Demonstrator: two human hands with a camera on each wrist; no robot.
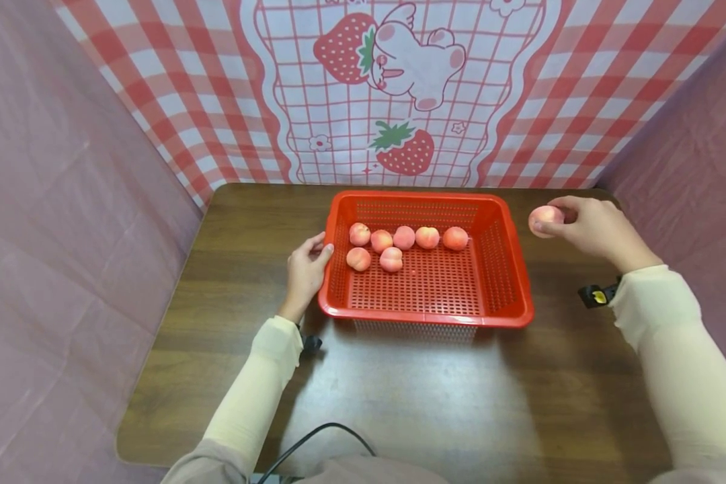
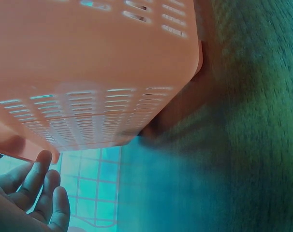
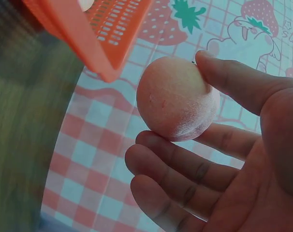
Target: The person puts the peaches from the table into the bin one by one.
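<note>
A peach (image 1: 546,221) is pinched between the thumb and fingers of my right hand (image 1: 595,228), held to the right of the red plastic basket (image 1: 426,318). In the right wrist view the peach (image 3: 175,99) sits between thumb and index finger, the other fingers below it, loosely bent. My left hand (image 1: 308,269) holds the basket's left rim, thumb on the rim. From the left wrist view, its fingers (image 2: 36,174) bend up beneath the rim, outside the slotted wall (image 2: 88,113). Several peaches (image 1: 404,237) lie inside, mostly in a row along the back.
The basket stands on a brown wooden table (image 1: 230,289). Behind it hangs a checked strawberry cloth (image 1: 218,87), with pink drapes (image 1: 48,255) at the sides. A black cable (image 1: 314,433) curves over the near table edge.
</note>
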